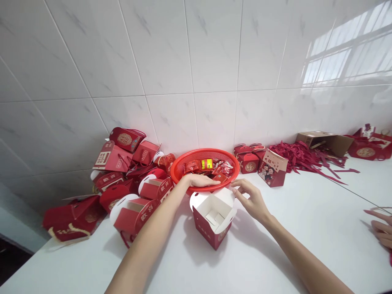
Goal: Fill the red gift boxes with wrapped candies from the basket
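An open red box with a white inside (211,222) stands on the white table in front of me, its flaps spread and nothing in it but its folded bottom. Behind it is a red plastic basket (176,173) with wrapped packets (207,164) inside. My left hand (200,179) reaches over the basket's near rim, fingers stretched out beside a red packet (221,177); no packet is seen in its grip. My right hand (249,198) is closed at the fingertips on the box's right rear flap.
Many red boxes (127,212) are piled at the left. Behind on the right are small boxes (248,162), a printed box (272,168), dark red ribbons (294,157) and a cardboard box (324,143). Another person's hand (381,226) shows at the right edge.
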The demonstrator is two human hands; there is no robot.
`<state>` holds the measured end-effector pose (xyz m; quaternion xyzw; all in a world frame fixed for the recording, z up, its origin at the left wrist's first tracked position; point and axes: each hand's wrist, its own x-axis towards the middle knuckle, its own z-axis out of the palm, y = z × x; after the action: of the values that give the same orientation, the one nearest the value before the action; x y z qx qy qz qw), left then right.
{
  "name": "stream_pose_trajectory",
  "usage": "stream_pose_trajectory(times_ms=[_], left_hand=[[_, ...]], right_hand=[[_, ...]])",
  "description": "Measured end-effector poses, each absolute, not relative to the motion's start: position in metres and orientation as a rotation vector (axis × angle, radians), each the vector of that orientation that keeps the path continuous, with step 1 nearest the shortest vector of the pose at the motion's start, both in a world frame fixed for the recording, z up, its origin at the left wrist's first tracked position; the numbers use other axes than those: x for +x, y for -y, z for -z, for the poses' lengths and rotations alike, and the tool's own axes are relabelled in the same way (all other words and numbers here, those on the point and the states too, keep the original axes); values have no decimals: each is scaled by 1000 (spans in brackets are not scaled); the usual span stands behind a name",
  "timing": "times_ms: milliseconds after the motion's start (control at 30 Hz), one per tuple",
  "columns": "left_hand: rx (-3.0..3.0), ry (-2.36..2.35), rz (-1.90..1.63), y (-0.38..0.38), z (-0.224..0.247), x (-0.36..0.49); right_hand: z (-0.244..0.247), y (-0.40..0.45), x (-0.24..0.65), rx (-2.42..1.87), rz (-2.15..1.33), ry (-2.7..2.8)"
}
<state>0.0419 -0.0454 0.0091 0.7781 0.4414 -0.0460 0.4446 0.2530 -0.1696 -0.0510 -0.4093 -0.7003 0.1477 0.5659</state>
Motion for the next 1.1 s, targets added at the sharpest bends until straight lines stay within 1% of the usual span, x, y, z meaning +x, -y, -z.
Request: stream_pose_trajectory(times_ms=[167, 367, 667, 933, 1000, 1100], left_hand=[[1946, -930, 6, 54, -19, 37], [1935, -775, -166, 57, -20, 34], [1855, -844, -549, 51, -7, 37], [1856, -905, -822, 52, -6, 41], [1849, -907, -877, 53, -6, 41], [1823, -915, -929, 55, -7, 41]], right_hand=[[50, 170, 255, -952, -344, 1648], [51, 169, 258, -943, -355, 1647], [50, 170, 254, -937, -338, 1645], [34, 152, 242, -951, -145, 1617], [23, 140, 232, -974, -215, 1669], [5, 120, 212, -1076, -412, 1740]])
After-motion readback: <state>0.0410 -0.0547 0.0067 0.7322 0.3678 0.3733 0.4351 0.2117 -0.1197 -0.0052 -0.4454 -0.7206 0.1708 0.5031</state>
